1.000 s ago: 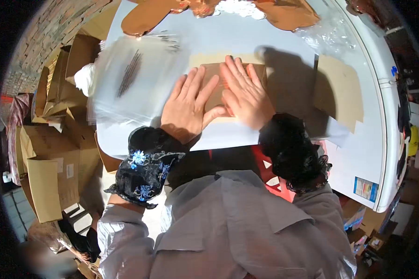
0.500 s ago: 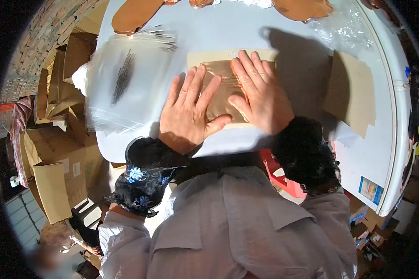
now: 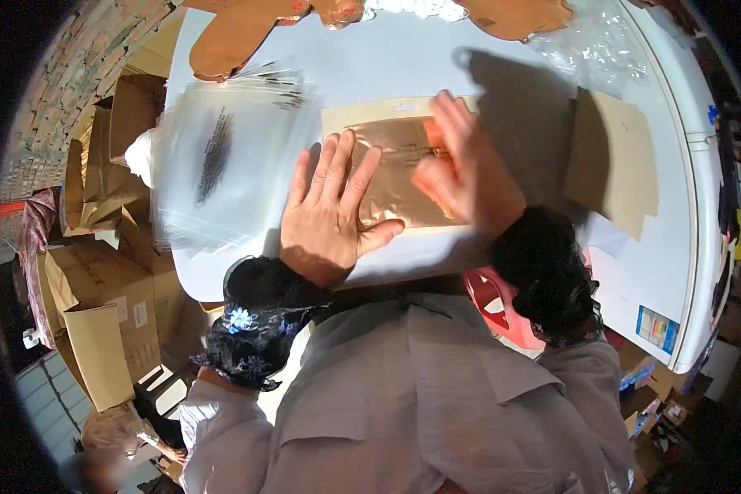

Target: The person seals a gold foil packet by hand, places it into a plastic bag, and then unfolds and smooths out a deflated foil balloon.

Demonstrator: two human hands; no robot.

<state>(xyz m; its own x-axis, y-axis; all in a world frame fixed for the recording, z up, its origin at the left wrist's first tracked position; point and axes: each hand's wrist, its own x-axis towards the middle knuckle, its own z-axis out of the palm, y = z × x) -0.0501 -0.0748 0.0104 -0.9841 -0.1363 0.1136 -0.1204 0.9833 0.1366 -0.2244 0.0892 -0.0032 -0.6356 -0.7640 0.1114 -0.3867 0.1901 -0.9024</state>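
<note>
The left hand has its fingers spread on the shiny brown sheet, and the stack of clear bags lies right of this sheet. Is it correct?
No, the head view shows the stack of clear bags left of the shiny brown sheet. The left hand does have its fingers spread there.

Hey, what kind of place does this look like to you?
Probably a small packing workshop or storeroom: a stack of clear plastic bags lies on the white table, open cardboard boxes stand beside it, and a rough brick wall rises behind them.
</note>
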